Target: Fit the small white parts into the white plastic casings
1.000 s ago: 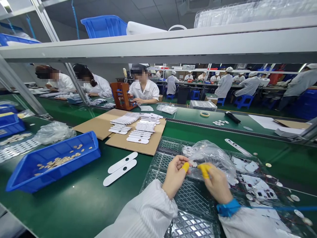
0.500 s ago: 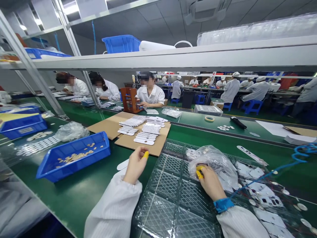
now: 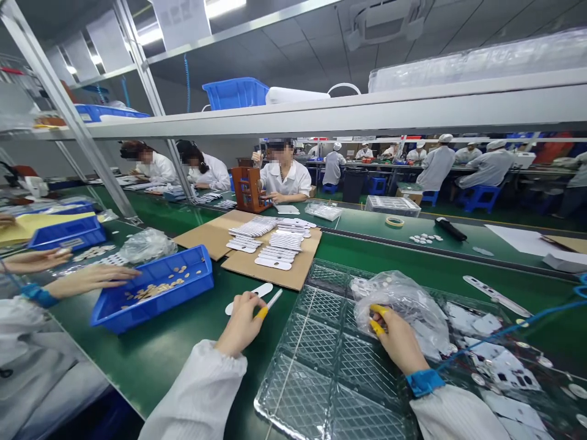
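My left hand [image 3: 241, 324], a yellow cover on one fingertip, pinches a slim white strip [image 3: 275, 298] that tilts up from the bench. Another white strip [image 3: 261, 289] with rounded ends lies flat just behind this hand. My right hand [image 3: 398, 336], with yellow-covered fingertips and a blue wrist band [image 3: 424, 382], is curled at the mouth of a crumpled clear plastic bag [image 3: 419, 305]. What its fingertips grip is hidden. The bag rests on a clear plastic tray [image 3: 316, 360] with ribbed compartments, in front of me.
White strips [image 3: 275, 247] lie in rows on cardboard [image 3: 300, 272]. At left, a co-worker's hand [image 3: 94, 278] reaches over a blue bin [image 3: 156, 305] of small round pieces. White plates [image 3: 502, 363] with wires and discs lie right. A shelf [image 3: 293, 116] crosses overhead; a blue coiled cord [image 3: 495, 327] hangs at right.
My left hand has lowered to the bench and now has a white strip in its fingers. My right hand stays at the bag. A co-worker's hands have come in at the left.
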`<state>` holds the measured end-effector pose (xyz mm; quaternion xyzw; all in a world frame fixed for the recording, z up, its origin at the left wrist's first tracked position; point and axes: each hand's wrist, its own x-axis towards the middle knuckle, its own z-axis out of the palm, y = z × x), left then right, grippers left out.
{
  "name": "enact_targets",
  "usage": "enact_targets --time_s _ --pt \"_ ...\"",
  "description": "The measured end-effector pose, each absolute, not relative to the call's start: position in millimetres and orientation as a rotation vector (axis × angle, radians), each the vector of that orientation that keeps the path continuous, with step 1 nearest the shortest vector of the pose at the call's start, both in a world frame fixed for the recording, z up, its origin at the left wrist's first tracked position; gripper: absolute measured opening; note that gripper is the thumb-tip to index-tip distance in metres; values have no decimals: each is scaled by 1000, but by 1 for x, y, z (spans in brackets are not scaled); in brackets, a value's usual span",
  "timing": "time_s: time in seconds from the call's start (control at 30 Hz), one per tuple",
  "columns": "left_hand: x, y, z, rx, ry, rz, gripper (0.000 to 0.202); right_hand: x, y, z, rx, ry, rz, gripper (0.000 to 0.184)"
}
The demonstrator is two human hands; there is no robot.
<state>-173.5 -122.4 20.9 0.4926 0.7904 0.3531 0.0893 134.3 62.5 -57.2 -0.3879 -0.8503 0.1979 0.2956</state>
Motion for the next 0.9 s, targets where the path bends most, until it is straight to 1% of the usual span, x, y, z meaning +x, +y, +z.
enact_targets --time_s 0.1,0.17,0.23,0.3,0.53,0.73,0.83,0.9 --pt "-136 -99 51 1510 2050 1130 12 133 66 -59 -1025 -2267 575 25" --pt "-105 -80 67 1310 1570 1299 15 133 69 -61 -1034 -2244 610 24" --pt "-76 -60 72 1149 1314 1320 21 133 70 -63 -1048 -2203 649 23" --pt "-53 -42 65 1007 1189 1309 23 134 70 -64 -1055 -2148 703 22" --pt "-21 -24 17 822 1149 1291 29 139 68 -54 -1003 -1822 992 28" --pt "-22 -25 12 849 1115 1308 34 139 56 -41 -987 -1493 1222 35" --pt "-19 -24 11 902 1107 1327 34 138 50 -32 -977 -1300 1414 39" --pt "-18 -25 8 955 1141 1330 31 138 46 -27 -949 -1230 1510 39"
